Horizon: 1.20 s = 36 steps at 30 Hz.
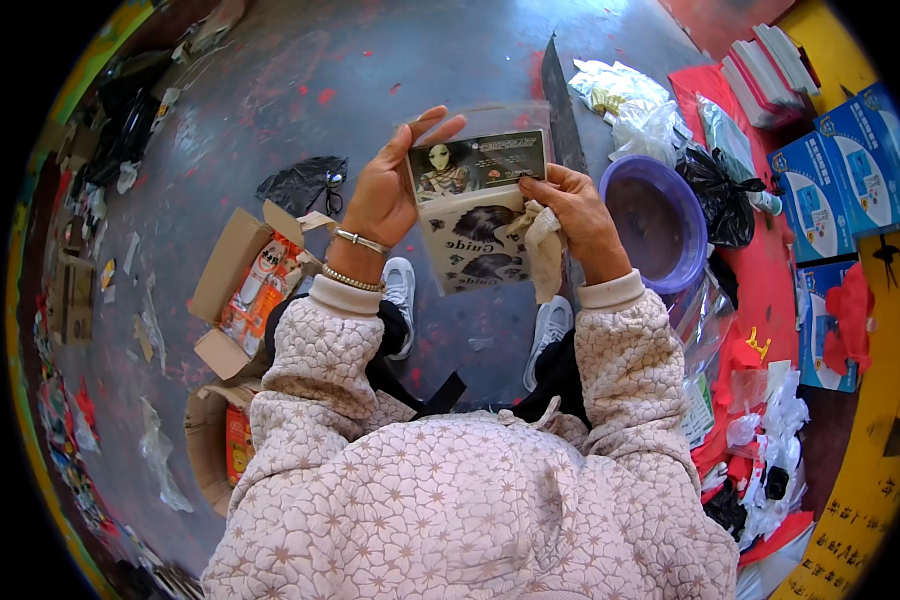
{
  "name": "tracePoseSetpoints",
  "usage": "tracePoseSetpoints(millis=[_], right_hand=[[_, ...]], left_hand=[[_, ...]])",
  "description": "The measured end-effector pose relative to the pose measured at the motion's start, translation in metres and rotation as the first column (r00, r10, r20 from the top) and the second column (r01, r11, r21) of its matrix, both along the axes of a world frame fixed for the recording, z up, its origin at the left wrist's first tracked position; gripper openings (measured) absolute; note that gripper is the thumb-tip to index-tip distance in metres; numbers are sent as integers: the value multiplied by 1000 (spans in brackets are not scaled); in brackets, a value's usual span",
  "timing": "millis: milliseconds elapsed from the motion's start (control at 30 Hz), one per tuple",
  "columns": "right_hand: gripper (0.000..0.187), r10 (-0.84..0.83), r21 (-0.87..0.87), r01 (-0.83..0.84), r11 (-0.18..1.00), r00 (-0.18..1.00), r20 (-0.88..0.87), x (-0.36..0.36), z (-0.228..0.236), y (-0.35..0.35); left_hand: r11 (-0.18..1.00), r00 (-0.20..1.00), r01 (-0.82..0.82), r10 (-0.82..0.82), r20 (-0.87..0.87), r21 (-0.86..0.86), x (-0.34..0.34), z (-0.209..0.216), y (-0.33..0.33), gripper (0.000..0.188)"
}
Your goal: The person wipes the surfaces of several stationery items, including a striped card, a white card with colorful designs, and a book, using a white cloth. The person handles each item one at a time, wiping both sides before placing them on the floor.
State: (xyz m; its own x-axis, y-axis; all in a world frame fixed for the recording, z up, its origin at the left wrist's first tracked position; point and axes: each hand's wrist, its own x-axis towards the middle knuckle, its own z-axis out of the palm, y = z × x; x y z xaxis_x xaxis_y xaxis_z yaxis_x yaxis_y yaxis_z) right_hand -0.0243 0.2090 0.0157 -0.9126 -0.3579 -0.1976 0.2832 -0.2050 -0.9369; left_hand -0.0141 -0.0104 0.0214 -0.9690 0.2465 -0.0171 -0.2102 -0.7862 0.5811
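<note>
Here, your left hand (385,195) grips the packet (455,230) at its left; your right hand (588,218) pinches its right edge, beside a cloth (544,255).

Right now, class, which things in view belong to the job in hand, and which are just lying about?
Apparently in use, at the left hand and right hand:
- card
- printed sheet
- clear bag
- cloth

Apparently lying about:
- purple bucket
- open carton
- blue boxes
- shoes

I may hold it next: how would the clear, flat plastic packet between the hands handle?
The packet is probably light, looking thin and flat. Its shiny film may slip. The clear upper edge could flop: only film shows there.
</note>
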Motion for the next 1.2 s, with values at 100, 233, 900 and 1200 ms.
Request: tracePoseSetpoints(millis=[100,233,900,1200], right_hand=[[15,-36,19,37,999,999,-32,0,2,1],[13,-101,9,102,995,994,-50,3,9,1],[11,-313,-349,345,871,938,147,-18,-6,25],[13,292,56,-320,946,762,-578,9,29,5]], left_hand=[[995,999,-22,19,-33,-99,-2,-3,-3,40],[969,993,-119,118,-19,-219,1,5,-1,37],[889,848,399,-451,279,223,32,-31,22,102],[977,957,102,-148,250,186,15,-29,-22,33]])
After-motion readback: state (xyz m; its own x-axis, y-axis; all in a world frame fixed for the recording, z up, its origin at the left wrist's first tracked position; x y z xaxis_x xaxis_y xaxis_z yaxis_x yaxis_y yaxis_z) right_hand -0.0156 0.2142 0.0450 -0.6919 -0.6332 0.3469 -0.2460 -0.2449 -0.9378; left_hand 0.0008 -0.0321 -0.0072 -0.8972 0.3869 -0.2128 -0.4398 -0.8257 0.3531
